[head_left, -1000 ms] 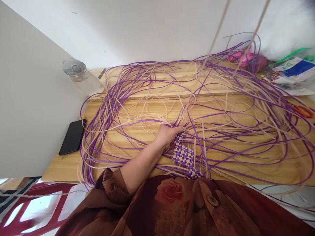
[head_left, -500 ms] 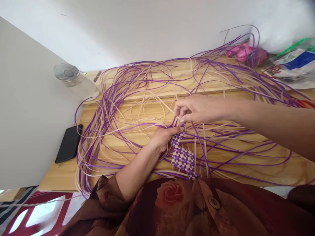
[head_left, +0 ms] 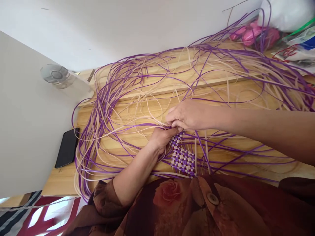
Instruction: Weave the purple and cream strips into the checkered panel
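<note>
A woven piece [head_left: 183, 160] in purple and cream lies close to my body on the wooden table, with long loose strands running out from it. My left hand [head_left: 161, 139] is closed on its far end, thumb on top and fingers underneath. Just beyond the thumb, my right hand [head_left: 183, 116] is bent over the same end with its fingers pinched together. The fingertips of my right hand meet the left thumb, and they hide what they pinch. Purple and cream strands [head_left: 95, 131] sweep around to the left in a thick loop.
More strands [head_left: 270, 72] spread to the back right, near pink items in a clear bag [head_left: 251, 34]. A clear bottle with a grey lid [head_left: 66, 78] stands at the back left. A black phone [head_left: 67, 148] lies on the table's left edge.
My right hand has come down and slightly left, from above the woven end to against my left thumb. My left hand keeps its hold. The view has shifted a little.
</note>
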The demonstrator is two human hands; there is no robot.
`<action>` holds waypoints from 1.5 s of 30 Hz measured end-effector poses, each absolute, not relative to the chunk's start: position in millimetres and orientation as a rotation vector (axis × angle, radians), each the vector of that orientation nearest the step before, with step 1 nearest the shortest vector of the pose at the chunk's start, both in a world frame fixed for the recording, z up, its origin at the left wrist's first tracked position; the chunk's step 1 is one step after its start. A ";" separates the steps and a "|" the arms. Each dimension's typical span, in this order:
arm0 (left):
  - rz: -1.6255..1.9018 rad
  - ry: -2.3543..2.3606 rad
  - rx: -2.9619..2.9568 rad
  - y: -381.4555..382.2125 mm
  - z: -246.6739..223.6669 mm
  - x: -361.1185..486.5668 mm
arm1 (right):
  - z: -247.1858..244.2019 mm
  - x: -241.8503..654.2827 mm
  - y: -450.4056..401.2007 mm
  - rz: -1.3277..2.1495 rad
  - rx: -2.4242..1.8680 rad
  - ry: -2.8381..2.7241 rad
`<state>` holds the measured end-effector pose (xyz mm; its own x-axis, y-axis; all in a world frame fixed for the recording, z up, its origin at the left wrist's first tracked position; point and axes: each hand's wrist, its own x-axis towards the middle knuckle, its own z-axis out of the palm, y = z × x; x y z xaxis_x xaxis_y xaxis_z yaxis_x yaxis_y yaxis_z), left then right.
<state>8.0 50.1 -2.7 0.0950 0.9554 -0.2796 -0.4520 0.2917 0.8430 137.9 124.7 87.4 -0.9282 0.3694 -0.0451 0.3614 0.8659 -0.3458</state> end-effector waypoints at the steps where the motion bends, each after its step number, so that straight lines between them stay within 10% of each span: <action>1: 1.180 0.946 0.676 50.5 -3.4 8.2 | 85.4 137.7 126.0 0.542 -0.576 -3.016; 45: 1.241 1.057 0.587 52.4 -1.4 11.1 | 44.2 168.6 71.5 0.187 -0.749 -2.413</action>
<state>11.1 52.4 -1.4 -0.0278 0.9470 -0.3201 -0.4670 0.2708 0.8418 168.6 71.5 44.2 -0.6612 0.5551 0.5046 0.4709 0.8308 -0.2968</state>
